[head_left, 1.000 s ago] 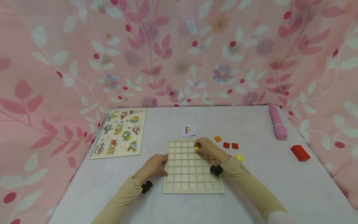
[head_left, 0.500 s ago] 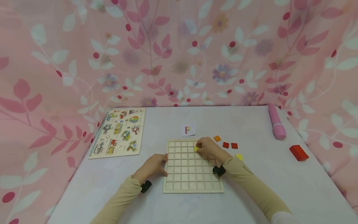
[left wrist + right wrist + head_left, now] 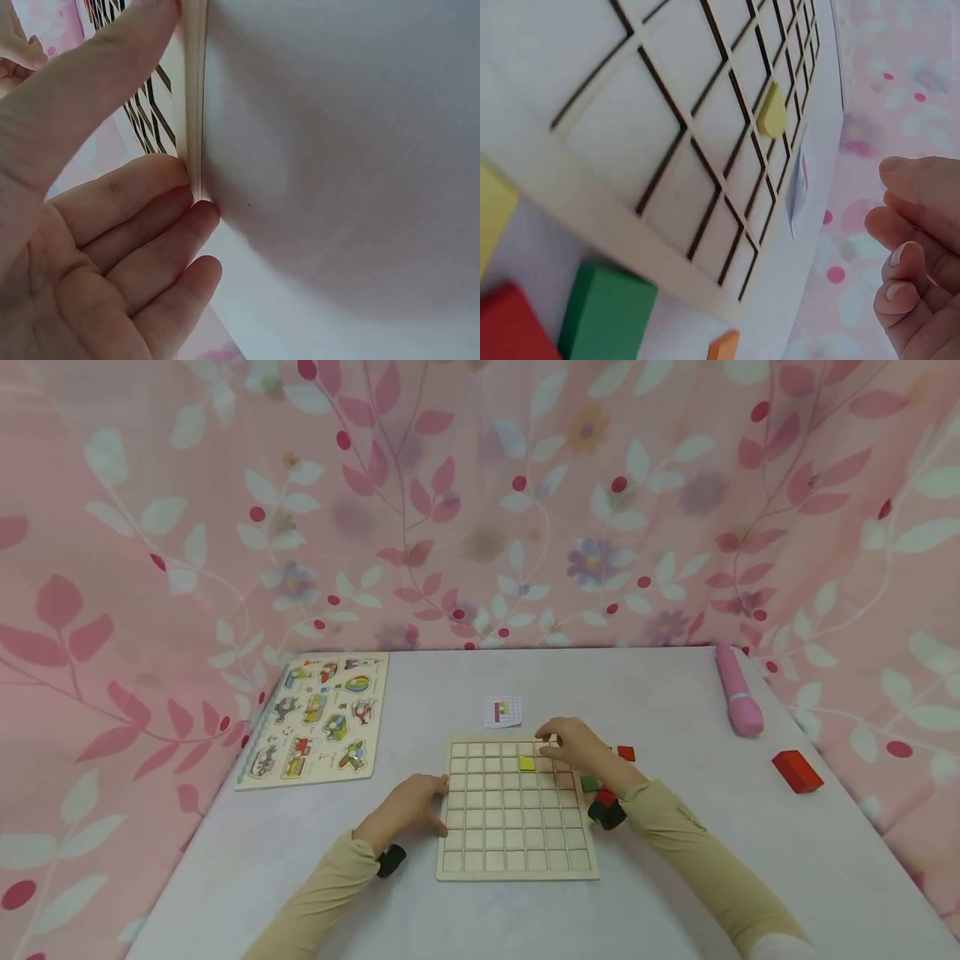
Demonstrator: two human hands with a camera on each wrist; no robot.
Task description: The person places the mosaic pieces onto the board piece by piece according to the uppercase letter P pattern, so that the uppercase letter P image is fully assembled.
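Yellow and flat-looking, the small tile [image 3: 527,763] lies at a cell of the wooden grid board [image 3: 514,818], in the second row from the far edge. It is just beside your right grip [image 3: 581,749], to the left of your thumb tip and slightly nearer to you. That grip holds nothing: your thumb and forefinger stand apart, with a gap between their tips. The right wrist view shows your other fingers loosely bent and a clear space between them and the tile; whether it sits flush, I cannot tell.

Your left grip [image 3: 405,810] is at the board's left side, thumb and fingers spread wide, their tips touching the edge.

By the board's right edge you have a green block [image 3: 591,784] and a red piece [image 3: 606,797], with a red tile [image 3: 626,753] farther out on the tabletop [image 3: 517,918]. Just beyond the board lies a printed card [image 3: 502,712]. Well to your left is a picture puzzle [image 3: 326,764]; well to your right, a pink rod-shaped object [image 3: 738,689] and a red block [image 3: 797,771].
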